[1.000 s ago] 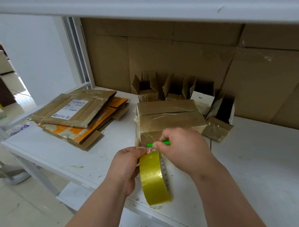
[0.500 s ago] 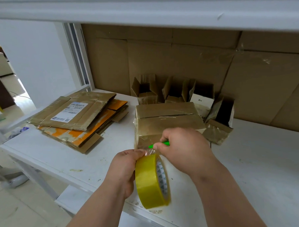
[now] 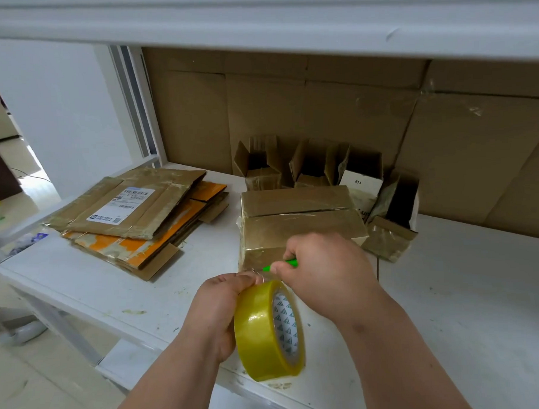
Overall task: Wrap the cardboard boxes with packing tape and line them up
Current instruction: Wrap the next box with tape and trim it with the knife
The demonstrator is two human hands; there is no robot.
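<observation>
Left hand (image 3: 219, 314) grips tape roll (image 3: 269, 331), tilted more side-on than a second ago; right hand (image 3: 323, 270) pinches green cutter (image 3: 280, 264) at the strip. Box (image 3: 297, 224) just beyond the hands; cut looks imminent

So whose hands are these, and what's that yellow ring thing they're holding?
These are a person's own two hands, filmed by a camera worn on the head, looking down. The left hand holds a yellow roll of clear packing tape. The right hand grips a thin green tool, probably for cutting tape. Just behind the hands sits a brown cardboard box wrapped in shiny tape on a white table. Left of it lies a pile of flattened cardboard, and small open cardboard boxes stand at the back.
</observation>
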